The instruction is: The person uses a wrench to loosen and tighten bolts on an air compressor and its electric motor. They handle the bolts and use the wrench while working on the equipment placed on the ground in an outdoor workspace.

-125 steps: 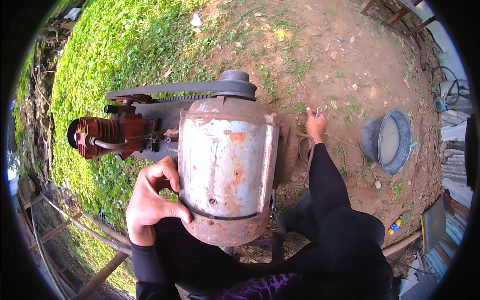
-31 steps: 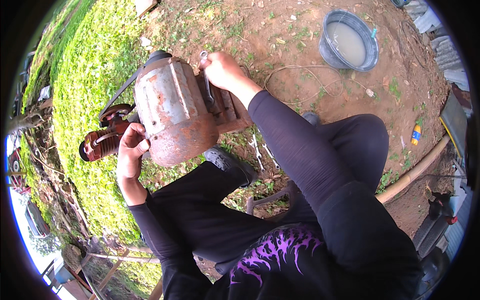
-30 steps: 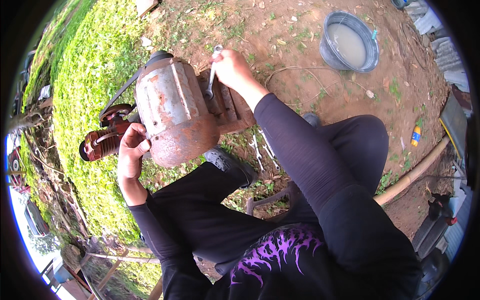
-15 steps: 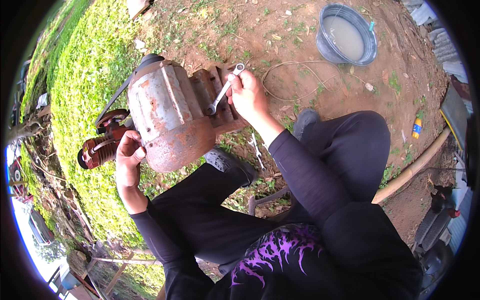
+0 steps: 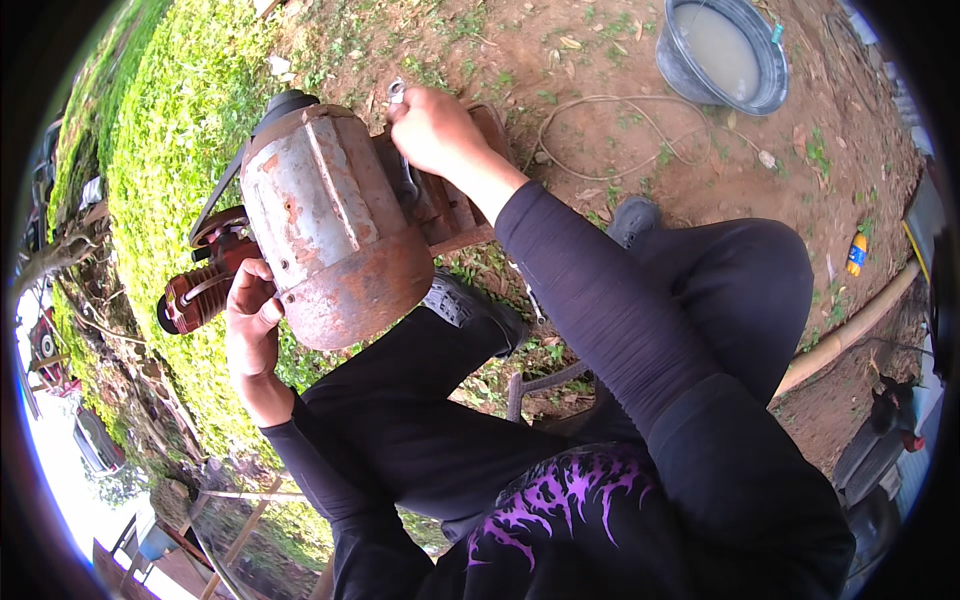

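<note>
A rusty, grey electric motor (image 5: 335, 215) stands in front of me, with a black drive belt (image 5: 222, 190) at its far left. My right hand (image 5: 440, 130) is closed round a combination wrench (image 5: 408, 186); its ring end sticks out above my fist and its other end reaches down beside the motor's rusty base (image 5: 455, 215). The hand hides the shank's middle, and whether the jaw sits on a bolt cannot be seen. My left hand (image 5: 252, 318) presses its curled fingers and thumb against the motor's lower left edge, near a small bolt.
Left of the motor is a red finned pump head (image 5: 198, 292). A second wrench (image 5: 535, 300) lies on the ground, partly behind my right forearm. Farther right are a looped cord (image 5: 625, 105), a metal tub of cloudy water (image 5: 690, 75), a small bottle (image 5: 857, 255) and a bamboo pole (image 5: 835, 335).
My right hand has swung left and away from me with the wrench, turning it more upright. The forearm now covers more of the wrench on the ground. My left hand stays on the motor.
</note>
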`<move>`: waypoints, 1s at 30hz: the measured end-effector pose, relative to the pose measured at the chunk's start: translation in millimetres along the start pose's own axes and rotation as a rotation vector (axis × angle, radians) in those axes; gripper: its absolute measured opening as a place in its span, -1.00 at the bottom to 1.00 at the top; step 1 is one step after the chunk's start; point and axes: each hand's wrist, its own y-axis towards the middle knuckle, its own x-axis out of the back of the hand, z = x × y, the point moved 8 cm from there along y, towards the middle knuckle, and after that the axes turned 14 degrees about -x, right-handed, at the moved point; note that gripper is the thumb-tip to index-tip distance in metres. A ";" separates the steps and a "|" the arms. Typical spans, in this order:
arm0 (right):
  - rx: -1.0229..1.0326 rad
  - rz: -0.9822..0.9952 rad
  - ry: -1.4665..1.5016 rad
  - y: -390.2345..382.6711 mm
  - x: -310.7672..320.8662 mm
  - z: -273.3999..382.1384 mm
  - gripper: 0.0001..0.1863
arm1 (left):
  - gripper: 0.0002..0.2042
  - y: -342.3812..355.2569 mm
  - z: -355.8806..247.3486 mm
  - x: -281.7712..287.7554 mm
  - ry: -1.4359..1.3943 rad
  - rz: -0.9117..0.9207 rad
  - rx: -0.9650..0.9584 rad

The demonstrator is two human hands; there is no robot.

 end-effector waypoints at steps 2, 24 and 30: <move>0.025 -0.247 0.227 0.0 37.6 -22.0 -0.66 | -0.48 0.1 0.1 0.1 0.014 -0.010 -0.002; -0.004 -0.353 0.283 -69.5 37.7 -65.2 -0.73 | -0.48 -1.2 -0.8 -0.7 0.020 -0.016 -0.014; 0.054 -0.371 0.199 -57.3 34.7 -33.1 -0.80 | -0.49 -1.8 -3.4 1.3 0.046 -0.005 -0.026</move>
